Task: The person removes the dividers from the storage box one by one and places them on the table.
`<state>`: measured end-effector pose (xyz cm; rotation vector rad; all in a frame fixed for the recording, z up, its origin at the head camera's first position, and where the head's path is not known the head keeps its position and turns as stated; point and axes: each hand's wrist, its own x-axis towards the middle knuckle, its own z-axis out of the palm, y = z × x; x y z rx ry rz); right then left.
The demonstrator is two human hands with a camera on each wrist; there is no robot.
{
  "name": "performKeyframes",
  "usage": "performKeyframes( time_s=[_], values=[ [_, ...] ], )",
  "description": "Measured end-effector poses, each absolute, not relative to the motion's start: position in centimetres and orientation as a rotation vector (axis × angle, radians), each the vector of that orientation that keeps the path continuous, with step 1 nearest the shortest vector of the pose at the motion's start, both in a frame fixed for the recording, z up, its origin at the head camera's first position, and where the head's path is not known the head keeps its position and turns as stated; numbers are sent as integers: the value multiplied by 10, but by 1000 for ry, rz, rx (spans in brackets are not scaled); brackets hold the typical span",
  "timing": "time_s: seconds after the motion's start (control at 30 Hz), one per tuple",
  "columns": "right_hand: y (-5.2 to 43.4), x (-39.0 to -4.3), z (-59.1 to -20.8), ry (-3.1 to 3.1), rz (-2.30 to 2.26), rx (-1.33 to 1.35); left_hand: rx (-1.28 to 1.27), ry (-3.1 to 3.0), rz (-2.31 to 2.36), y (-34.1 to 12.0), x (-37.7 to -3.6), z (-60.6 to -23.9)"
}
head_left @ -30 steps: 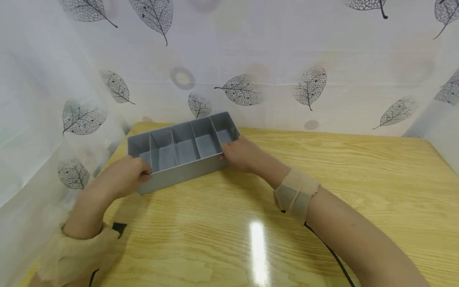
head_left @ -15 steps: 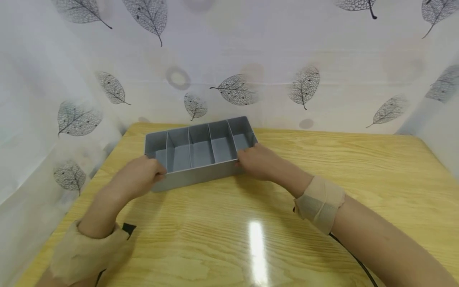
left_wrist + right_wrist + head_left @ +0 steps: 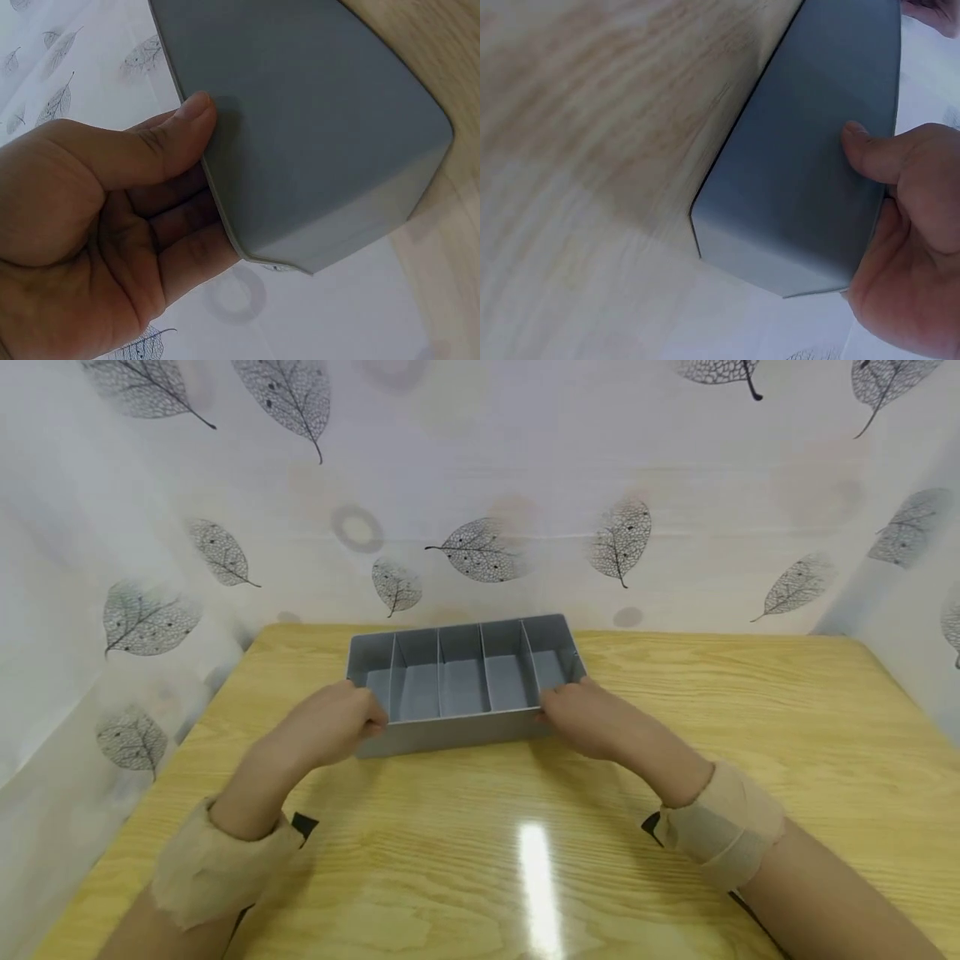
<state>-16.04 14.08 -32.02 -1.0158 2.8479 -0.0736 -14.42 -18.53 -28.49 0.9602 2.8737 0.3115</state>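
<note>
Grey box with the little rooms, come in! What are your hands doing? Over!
Left hand grips the grey box at its left end, right hand at its right end. Five compartments, all bare. Box on the wooden table. Nothing in the way.

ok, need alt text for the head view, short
Two hands hold a grey divided tray by its ends on a wooden table: the left hand grips the left end, the right hand the right end. The tray's five compartments look empty. A white leaf-print curtain hangs behind.
</note>
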Motion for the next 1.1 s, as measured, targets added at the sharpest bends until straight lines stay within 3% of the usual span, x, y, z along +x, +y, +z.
performKeyframes(
  time_s=[0.5,1.1],
  values=[
    [178,-117,-319,2915,-276,-923,996,2766,300,-151,-142,-283],
    [196,-97,-303,2674,-497,-777,1079,2614,253,-135,-138,-275]
  ],
)
